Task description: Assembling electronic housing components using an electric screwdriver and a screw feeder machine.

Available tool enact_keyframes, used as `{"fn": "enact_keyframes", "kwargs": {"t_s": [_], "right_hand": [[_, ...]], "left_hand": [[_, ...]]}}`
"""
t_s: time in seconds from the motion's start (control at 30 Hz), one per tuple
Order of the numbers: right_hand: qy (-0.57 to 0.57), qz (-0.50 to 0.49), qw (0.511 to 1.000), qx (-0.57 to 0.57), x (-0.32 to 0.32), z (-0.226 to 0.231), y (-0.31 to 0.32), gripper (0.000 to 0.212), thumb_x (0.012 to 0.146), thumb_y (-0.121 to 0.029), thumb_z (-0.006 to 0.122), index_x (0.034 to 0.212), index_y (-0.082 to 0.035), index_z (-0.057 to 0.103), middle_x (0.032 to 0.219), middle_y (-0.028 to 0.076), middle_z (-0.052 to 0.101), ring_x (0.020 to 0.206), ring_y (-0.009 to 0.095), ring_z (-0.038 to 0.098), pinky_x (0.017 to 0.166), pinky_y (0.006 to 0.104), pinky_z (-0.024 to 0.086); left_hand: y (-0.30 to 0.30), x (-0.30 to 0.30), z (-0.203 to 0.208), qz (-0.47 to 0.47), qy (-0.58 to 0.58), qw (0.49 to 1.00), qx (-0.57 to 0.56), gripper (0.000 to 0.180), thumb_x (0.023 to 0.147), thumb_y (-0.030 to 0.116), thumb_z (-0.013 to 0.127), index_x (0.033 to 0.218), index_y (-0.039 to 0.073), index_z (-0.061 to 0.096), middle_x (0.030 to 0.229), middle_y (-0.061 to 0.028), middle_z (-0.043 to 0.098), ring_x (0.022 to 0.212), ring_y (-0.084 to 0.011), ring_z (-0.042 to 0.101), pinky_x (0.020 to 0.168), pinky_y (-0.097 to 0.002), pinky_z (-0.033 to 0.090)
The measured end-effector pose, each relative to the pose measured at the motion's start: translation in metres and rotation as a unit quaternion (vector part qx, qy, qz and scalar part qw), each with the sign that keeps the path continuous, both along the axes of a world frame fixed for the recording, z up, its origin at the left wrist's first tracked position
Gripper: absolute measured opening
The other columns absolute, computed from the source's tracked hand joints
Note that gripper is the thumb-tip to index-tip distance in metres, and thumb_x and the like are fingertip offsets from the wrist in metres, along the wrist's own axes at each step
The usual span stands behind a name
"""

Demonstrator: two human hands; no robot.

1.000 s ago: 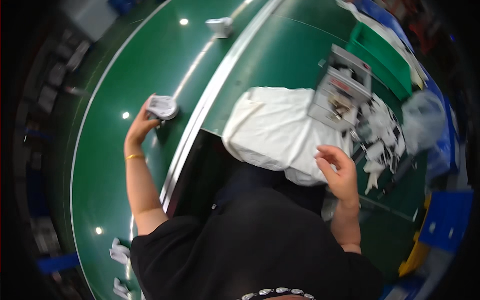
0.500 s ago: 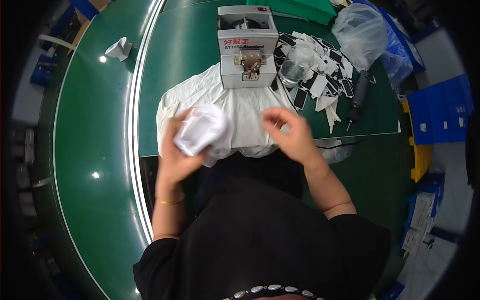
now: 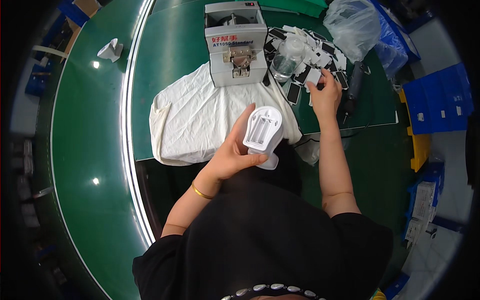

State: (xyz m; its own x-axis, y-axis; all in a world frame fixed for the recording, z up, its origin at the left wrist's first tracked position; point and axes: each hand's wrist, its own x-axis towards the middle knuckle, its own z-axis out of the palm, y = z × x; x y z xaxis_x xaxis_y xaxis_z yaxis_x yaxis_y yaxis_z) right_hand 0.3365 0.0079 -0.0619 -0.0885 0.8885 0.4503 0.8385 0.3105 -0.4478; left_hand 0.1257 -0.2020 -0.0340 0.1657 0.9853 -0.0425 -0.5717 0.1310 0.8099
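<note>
My left hand grips a white plastic housing over the front edge of the white cloth. The housing's open battery compartment faces up, and its narrower part points toward me. Over at the right, my right hand reaches into a pile of small flat covers, some white, some with a black face. Its thumb and fingers pinch a white flat cover at the pile's near side.
A grey machine stands behind the cloth. Beside the pile are a clear plastic container and a dark electric screwdriver. Clear plastic bags lie at the back right. Another white housing rests on the green surface at left.
My left hand has moved right with the housing, turning its battery compartment into view. My right hand has gone from above the cloth to the pile and taken hold of a white cover.
</note>
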Motion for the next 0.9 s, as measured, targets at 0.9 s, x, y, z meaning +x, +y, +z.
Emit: {"fn": "enact_keyframes", "kwargs": {"t_s": [0.9], "right_hand": [[0.311, 0.435, 0.779, -0.327, -0.053, 0.084, -0.117, 0.023, 0.092, 0.003, 0.061, 0.115, 0.004, 0.065, 0.095, 0.005, 0.060, 0.078, 0.007, 0.057, 0.065, 0.0196, 0.047]], "left_hand": [[-0.006, -0.015, -0.018, 0.122, 0.361, 0.918, 0.107, 0.105, 0.061, 0.004, 0.085, 0.146, 0.004, 0.024, 0.131, -0.0090, 0.042, 0.123, -0.0198, 0.045, 0.106, -0.0342, 0.038]]}}
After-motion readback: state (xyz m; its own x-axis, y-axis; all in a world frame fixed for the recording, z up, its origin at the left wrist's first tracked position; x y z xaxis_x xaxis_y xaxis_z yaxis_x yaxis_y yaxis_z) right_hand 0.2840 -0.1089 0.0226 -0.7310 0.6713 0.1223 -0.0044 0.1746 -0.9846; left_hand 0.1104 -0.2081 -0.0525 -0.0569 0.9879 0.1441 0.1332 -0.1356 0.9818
